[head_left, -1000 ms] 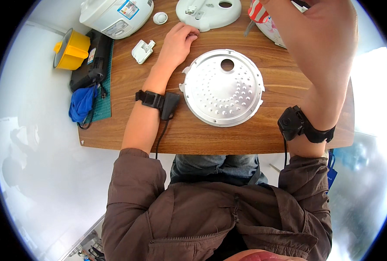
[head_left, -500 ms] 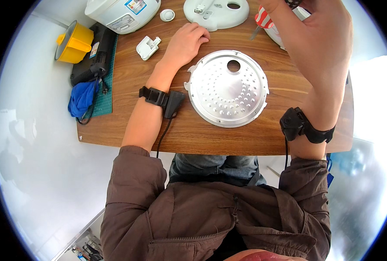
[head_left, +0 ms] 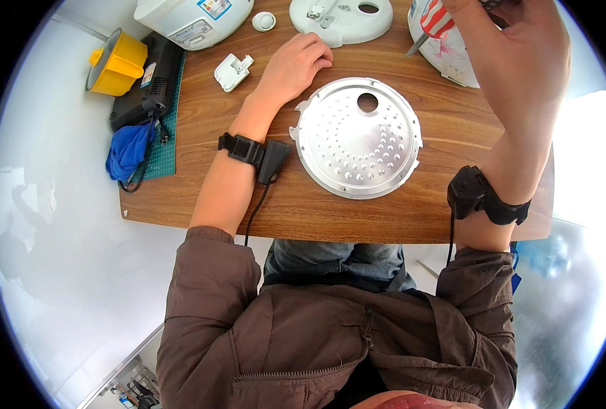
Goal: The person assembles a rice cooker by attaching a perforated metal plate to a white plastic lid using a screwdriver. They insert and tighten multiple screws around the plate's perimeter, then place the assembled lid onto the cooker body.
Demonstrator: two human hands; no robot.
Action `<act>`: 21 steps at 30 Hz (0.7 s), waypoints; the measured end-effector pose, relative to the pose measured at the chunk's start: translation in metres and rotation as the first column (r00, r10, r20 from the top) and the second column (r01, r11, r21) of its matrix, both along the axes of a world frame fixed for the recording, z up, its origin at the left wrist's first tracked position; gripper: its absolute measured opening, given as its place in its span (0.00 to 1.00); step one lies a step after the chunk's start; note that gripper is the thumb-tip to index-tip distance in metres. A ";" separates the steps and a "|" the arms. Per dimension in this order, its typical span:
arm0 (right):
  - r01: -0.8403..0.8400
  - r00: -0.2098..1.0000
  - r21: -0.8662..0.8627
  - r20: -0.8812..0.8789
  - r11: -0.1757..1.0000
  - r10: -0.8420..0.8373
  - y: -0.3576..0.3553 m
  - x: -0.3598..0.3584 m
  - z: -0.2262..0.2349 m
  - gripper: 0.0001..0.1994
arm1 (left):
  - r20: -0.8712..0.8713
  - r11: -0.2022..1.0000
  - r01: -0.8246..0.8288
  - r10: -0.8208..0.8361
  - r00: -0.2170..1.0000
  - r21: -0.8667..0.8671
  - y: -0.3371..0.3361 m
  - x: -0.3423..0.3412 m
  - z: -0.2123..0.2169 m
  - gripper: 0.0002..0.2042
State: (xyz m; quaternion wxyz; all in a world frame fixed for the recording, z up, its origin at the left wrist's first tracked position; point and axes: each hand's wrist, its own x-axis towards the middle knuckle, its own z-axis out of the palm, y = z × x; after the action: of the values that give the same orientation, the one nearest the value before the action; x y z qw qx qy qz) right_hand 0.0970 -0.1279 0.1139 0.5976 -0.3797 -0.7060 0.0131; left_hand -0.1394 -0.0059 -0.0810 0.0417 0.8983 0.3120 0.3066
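Note:
My right hand is raised at the far right, closed around a screwdriver with a red-and-white striped handle. Its metal shaft points down and left, in front of a white appliance body with a pink flower print. On the table my left hand rests with its fingers curled in; nothing shows in them, though the fingertips are partly hidden. It lies just in front of a white round cover with an oval hole. Nearer to me lies a round silver metal plate, dimpled and with one hole.
Left of my left hand are a small white plastic part and a white round cap. A white rice cooker stands behind. Along the left edge are a yellow container, a black device, a blue cloth and a green mat.
My right hand has moved slightly right with the screwdriver, uncovering more of the flower-printed body. My left hand stays nearly where it was.

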 end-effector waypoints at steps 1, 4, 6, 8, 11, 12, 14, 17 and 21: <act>0.001 1.000 0.000 0.007 1.000 -0.001 0.000 0.000 0.000 0.21 | -0.004 1.000 0.003 -0.003 1.000 0.001 -0.001 0.001 0.001 0.03; 0.008 1.000 -0.006 0.030 1.000 -0.008 -0.001 0.000 0.000 0.21 | -0.007 1.000 0.006 -0.006 1.000 0.004 -0.002 0.001 0.002 0.03; 0.016 0.999 -0.014 0.045 1.000 -0.015 -0.002 -0.001 0.001 0.21 | -0.008 1.000 0.002 -0.002 1.000 0.007 -0.003 0.000 0.002 0.03; 0.011 0.999 -0.035 0.038 0.999 -0.010 -0.003 -0.003 0.002 0.21 | -0.011 1.000 -0.003 0.003 1.000 0.012 -0.004 0.001 0.002 0.03; -0.003 1.000 -0.042 0.025 0.999 0.004 -0.003 -0.004 0.002 0.21 | -0.012 1.000 0.003 -0.003 1.000 0.013 -0.003 0.001 0.001 0.04; 0.001 0.999 -0.019 0.039 1.000 0.000 0.000 -0.003 0.000 0.21 | -0.013 1.000 0.005 -0.005 1.000 0.009 -0.003 0.001 0.001 0.04; 0.001 0.999 -0.015 0.043 1.000 0.000 0.000 -0.003 0.000 0.21 | -0.017 1.000 0.009 -0.009 1.000 0.001 -0.002 0.001 0.001 0.04; 0.000 0.999 -0.039 0.034 0.999 0.001 -0.002 -0.005 0.001 0.21 | 0.000 1.000 0.009 -0.009 1.000 -0.005 0.000 0.000 -0.002 0.05; 0.004 0.999 -0.034 0.046 0.999 -0.002 -0.001 -0.004 0.001 0.21 | 0.010 1.000 0.007 -0.007 1.000 -0.012 0.000 0.001 -0.002 0.05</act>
State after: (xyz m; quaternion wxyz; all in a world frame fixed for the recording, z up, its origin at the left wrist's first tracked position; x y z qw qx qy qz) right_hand 0.0932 -0.1286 0.1145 0.5746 -0.3913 -0.7187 0.0155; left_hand -0.1388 -0.0060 -0.0829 0.0496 0.8976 0.3105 0.3089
